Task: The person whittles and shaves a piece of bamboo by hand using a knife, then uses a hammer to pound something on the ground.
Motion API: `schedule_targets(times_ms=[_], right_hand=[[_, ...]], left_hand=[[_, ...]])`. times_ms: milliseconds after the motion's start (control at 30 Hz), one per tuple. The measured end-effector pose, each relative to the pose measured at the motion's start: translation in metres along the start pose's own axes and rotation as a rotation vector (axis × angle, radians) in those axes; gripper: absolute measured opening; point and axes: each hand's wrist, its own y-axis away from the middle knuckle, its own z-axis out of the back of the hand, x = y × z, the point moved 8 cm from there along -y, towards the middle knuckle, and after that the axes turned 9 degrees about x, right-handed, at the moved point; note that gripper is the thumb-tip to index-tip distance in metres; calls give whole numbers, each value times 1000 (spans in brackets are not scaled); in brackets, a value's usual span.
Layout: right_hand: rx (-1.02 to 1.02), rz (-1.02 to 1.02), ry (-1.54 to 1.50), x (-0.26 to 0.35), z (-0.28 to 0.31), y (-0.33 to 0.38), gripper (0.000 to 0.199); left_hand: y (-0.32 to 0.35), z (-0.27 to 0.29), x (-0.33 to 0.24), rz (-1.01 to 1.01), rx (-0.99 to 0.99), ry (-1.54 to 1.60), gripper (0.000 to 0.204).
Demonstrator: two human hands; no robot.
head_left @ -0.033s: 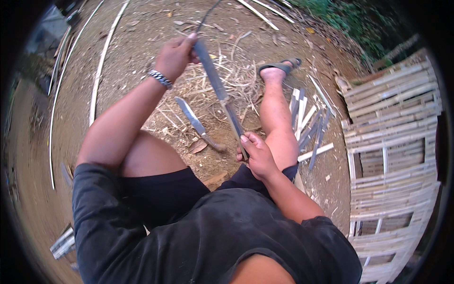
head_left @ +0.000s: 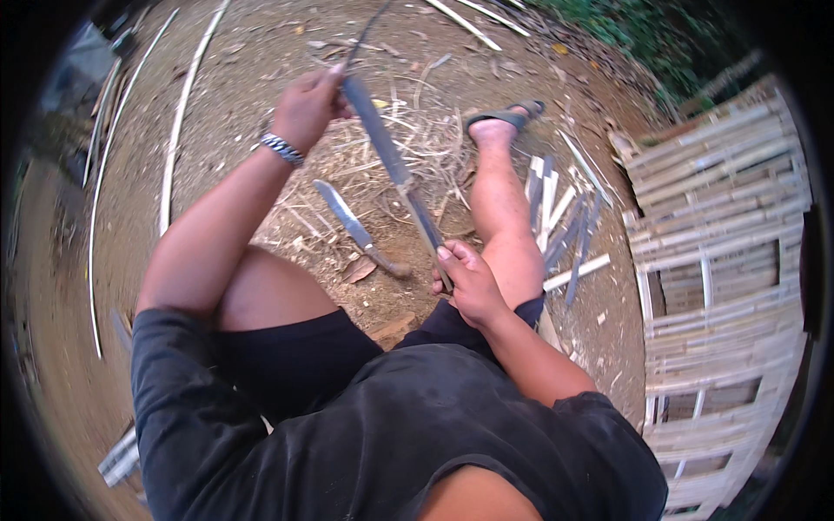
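A long, flat, dark bamboo strip (head_left: pixel 380 135) with a node partway along slants between my two hands. My left hand (head_left: pixel 306 111), with a chain bracelet on the wrist, pinches its far end. From that end a thin dark strand (head_left: pixel 366 33) curves up and away. Close to my lap, my right hand (head_left: pixel 469 282) is closed around the strip's near end. On the ground between my legs lies a large knife (head_left: pixel 344 214), its blade pointing away to the left and its curved handle toward me. It touches neither hand.
Pale curly shavings (head_left: pixel 417 143) are heaped beyond the knife. Cut slats (head_left: pixel 556 213) lie beside my right leg. A woven bamboo panel (head_left: pixel 708 295) stands along the right side. Long pale strips (head_left: pixel 184 113) stretch over the dirt at left. Green plants (head_left: pixel 643 48) grow at the far right.
The whole view has shifted slightly, so the ground and my hands appear a little farther left. Both hands keep hold of the bamboo strip in nearly the same pose.
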Motion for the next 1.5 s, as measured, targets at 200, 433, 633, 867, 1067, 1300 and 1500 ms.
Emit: schedule_targets(times_ms=[200,433,633,867,1067,1300,1500], right_hand=[[-389,164,315,3,113,14,19],[-652,195,-338,9,177,51,24],[-699,267,-187,17,217,51,37],[-731,64,-64,-29,303,44,83],[-874,-215,843,-155,377,110,50],[-884,-44,672,-134,351,112,44],[-770,107,593,-9,283,61,48]], left_hand=[[3,44,13,30,-42,13,30],[4,51,21,85,18,56,6],[8,41,11,-17,112,7,8],[17,52,2,-149,92,-106,8],[23,21,-22,-90,77,-283,12],[26,61,6,13,92,-297,21],[50,79,-11,-20,43,-347,27]])
